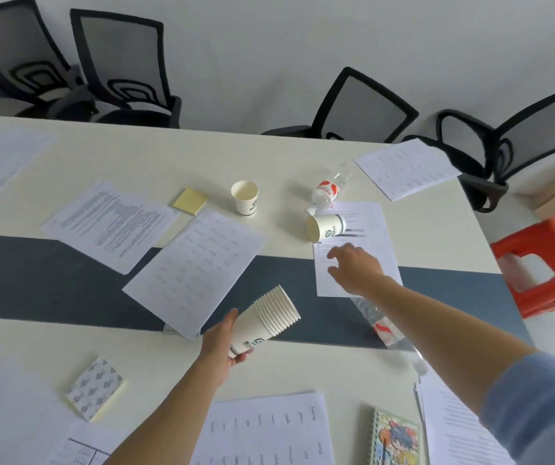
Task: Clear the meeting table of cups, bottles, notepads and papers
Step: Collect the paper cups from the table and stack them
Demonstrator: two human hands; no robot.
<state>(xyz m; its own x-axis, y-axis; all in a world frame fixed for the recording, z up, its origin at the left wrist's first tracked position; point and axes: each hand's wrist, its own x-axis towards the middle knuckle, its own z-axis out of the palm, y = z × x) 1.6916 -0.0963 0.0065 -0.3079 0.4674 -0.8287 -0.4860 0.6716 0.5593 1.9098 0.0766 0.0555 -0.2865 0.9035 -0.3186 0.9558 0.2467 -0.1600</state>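
Left hand [221, 345] grips cup stack [271, 317]; tipped cup [326, 227] beyond right hand [356, 269].

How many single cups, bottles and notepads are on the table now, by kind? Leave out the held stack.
Single cups: 2
Bottles: 2
Notepads: 3
Total: 7

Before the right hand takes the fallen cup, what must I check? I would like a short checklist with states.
1. Right hand free: ok, open, holding nothing.
2. Tipped cup reachable: ok, lies on its side on a paper, uncovered.
3. Tipped cup empty: cannot tell.
4. Bottle clear of it: not ok, cap end lies right beside the rim.
5. Left hand secure on cup stack: ok, fingers curled round it.
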